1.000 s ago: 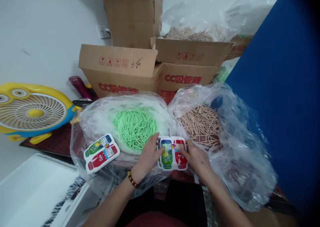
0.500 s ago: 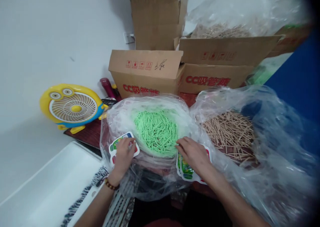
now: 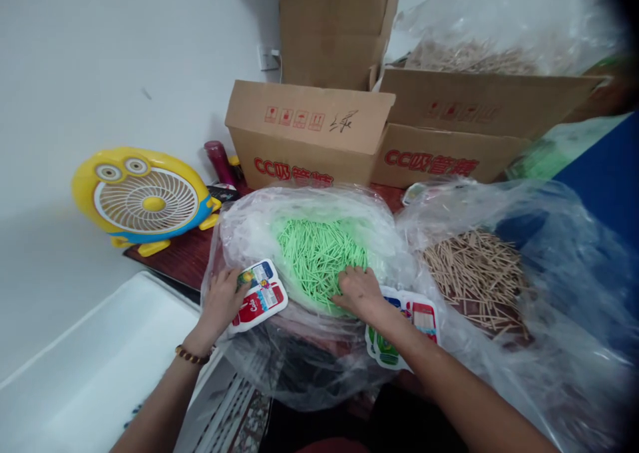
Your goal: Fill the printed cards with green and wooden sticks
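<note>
My left hand (image 3: 224, 301) grips the left side of a white-edged printed card pack (image 3: 259, 300) with jar-shaped pictures, one red and marked Cola. Its fingers and thumb are closed on that edge. Thin green sticks (image 3: 314, 253) lie heaped in an opened clear plastic bag (image 3: 249, 233). My right hand (image 3: 360, 290) reaches into the near right side of this heap, fingers curled down and closed among the sticks; the fingertips are partly hidden. Beneath my right wrist and forearm lie more printed card packs (image 3: 424, 313), overlapping each other.
Brown sticks (image 3: 479, 273) fill another plastic bag on the right. Cardboard boxes (image 3: 304, 130) stand behind. A yellow cartoon fan (image 3: 152, 203) and a dark red bottle (image 3: 218, 160) stand left on the dark table (image 3: 184, 263). A white tub (image 3: 100, 353) sits lower left.
My right hand has moved left from above the right-hand card packs into the green sticks. My left hand has shifted to the left edge of its pack, uncovering more of the print. The view has shifted slightly.
</note>
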`<move>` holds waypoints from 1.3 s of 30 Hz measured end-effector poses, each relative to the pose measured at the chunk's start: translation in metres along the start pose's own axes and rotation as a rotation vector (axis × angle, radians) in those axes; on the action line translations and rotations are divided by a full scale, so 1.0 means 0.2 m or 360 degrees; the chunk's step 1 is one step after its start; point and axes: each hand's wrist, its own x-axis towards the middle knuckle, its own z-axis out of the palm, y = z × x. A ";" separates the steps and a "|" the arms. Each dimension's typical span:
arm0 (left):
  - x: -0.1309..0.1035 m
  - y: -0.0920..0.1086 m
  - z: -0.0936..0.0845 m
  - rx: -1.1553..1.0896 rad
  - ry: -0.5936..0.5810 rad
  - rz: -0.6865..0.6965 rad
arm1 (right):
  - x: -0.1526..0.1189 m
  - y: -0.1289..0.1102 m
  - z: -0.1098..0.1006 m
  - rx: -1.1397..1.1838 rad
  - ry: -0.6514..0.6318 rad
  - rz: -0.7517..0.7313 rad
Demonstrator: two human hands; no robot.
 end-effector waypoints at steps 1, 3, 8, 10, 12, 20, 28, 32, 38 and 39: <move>0.01 0.00 0.00 -0.0009 -0.0020 -0.0001 | 0.01 -0.01 0.00 0.0007 -0.0026 -0.0001; 0.02 -0.01 -0.01 -0.0023 -0.0062 -0.0023 | 0.02 -0.03 0.00 0.0019 -0.0057 0.0011; 0.06 0.00 -0.03 -0.0059 -0.0145 -0.0140 | 0.06 -0.06 -0.01 0.0005 -0.0059 0.0030; 0.06 0.01 -0.04 -0.0100 -0.0142 -0.0141 | 0.07 -0.08 0.00 0.0003 -0.0059 0.0005; 0.06 0.02 -0.05 -0.0159 -0.0108 -0.0114 | 0.07 -0.10 0.01 0.0002 -0.0050 -0.0017; 0.09 0.10 -0.18 -0.0024 -0.0088 -0.0072 | 0.09 -0.11 0.03 0.0139 -0.0059 0.0016; 0.12 0.13 -0.31 -0.0103 -0.0253 -0.0114 | 0.14 0.06 0.03 0.0577 -0.0122 0.0065; 0.10 0.14 -0.36 -0.0449 -0.0067 -0.0061 | 0.16 0.09 0.06 0.0849 -0.0003 0.0148; 0.01 0.25 -0.39 -0.1348 0.0048 -0.0374 | 0.14 0.06 0.05 0.1052 0.0207 0.0237; 0.00 0.27 -0.39 -0.1577 0.0027 -0.0455 | 0.13 0.05 0.04 0.1079 0.0252 0.0241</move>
